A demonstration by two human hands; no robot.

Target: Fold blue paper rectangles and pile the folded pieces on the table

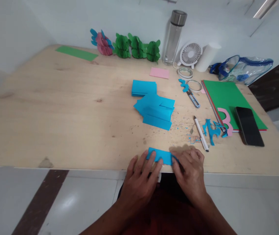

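Note:
A small strip of blue paper (pixel 163 157) lies at the table's front edge. The fingers of my left hand (pixel 141 178) are spread and rest flat on its left part and lower edge. At the strip's right end, my right hand (pixel 190 171) has its thumb and fingers closed on the paper. Its fingertips partly hide that end. Beyond the hands lie a stack of folded blue paper (pixel 144 87) and several loose blue pieces (pixel 156 111), overlapping one another.
On the right are a white pen (pixel 201 133), blue scraps (pixel 212 131), a utility knife (pixel 193 99), tape rolls (pixel 194 85), green sheets (pixel 224 94) and a phone (pixel 249 126). Along the wall stand green paper figures (pixel 136 47), a glass bottle (pixel 173 40) and a small fan (pixel 190 54).

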